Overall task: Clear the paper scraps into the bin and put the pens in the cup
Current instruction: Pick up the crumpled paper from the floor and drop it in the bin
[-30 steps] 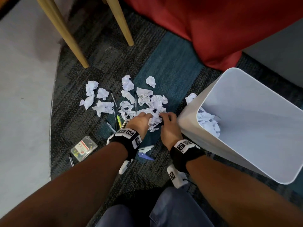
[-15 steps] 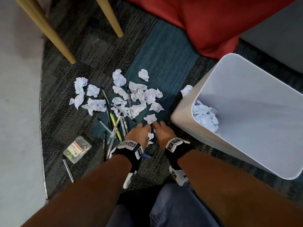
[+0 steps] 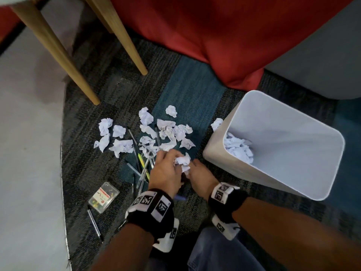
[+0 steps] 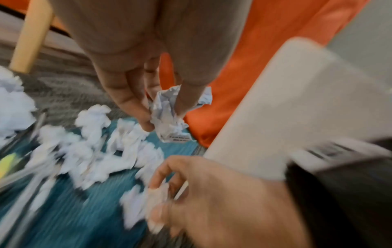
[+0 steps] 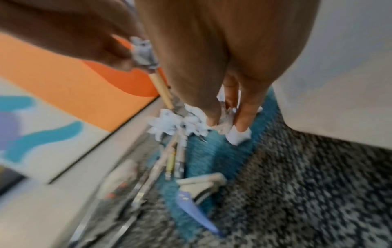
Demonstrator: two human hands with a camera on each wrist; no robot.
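Several crumpled white paper scraps (image 3: 166, 133) lie scattered on the carpet, with several pens (image 3: 144, 167) among them and just left of my hands. My left hand (image 3: 172, 159) pinches one crumpled paper ball (image 4: 167, 115) above the carpet. Right beside it, my right hand (image 3: 192, 166) pinches a smaller scrap (image 5: 228, 121). The white bin (image 3: 218, 153) stands tilted to the right of both hands, with scraps (image 3: 238, 149) inside. One scrap (image 3: 216, 123) lies against the bin's far left side. No cup is in view.
A clear box of push pins (image 3: 103, 194) and a lone pen (image 3: 94, 223) lie at the carpet's left edge. A stapler (image 5: 199, 186) sits under my wrists. Two wooden legs (image 3: 64, 59) stand at the back left, red fabric (image 3: 224, 36) behind the bin.
Both hands drew back from the paper pile toward me and lifted, each now holding a scrap. The pile is thinner where they grabbed.
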